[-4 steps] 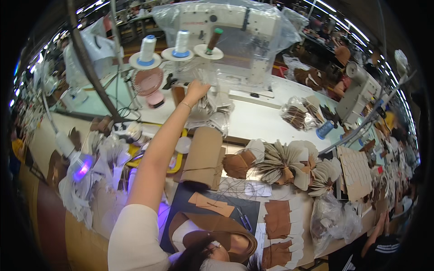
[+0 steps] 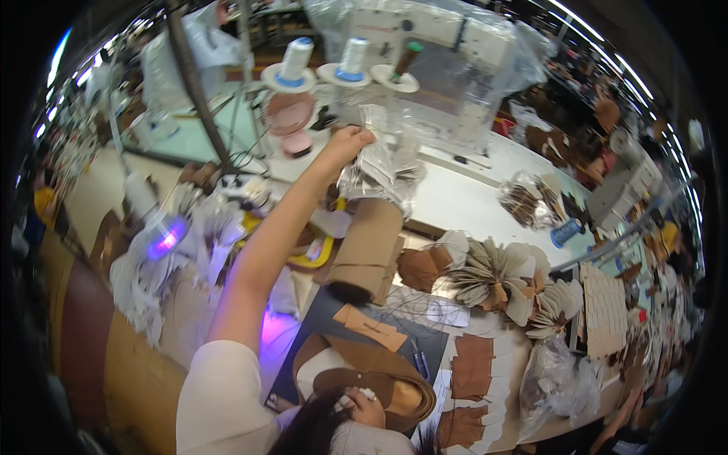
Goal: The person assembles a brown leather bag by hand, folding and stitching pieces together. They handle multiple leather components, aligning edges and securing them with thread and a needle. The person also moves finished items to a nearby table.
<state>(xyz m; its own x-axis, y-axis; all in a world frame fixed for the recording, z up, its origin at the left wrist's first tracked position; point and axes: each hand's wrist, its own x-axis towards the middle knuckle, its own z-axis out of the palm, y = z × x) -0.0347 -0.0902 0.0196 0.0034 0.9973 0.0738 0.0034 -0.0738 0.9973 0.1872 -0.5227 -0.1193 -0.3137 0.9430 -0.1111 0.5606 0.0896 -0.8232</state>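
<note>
Left hand closed, fingers pinching edge of shiny, pale grey bundle of flat pieces, at far end of brown cardboard roll. Right hand nearer me than roll, by curved brown leather-like piece; dark hair partly covers it, so I can't tell how open it is or whether it holds anything. Right of roll: fanned stack of pale grey pieces. Beyond roll, leftward: white thread cones.
</note>
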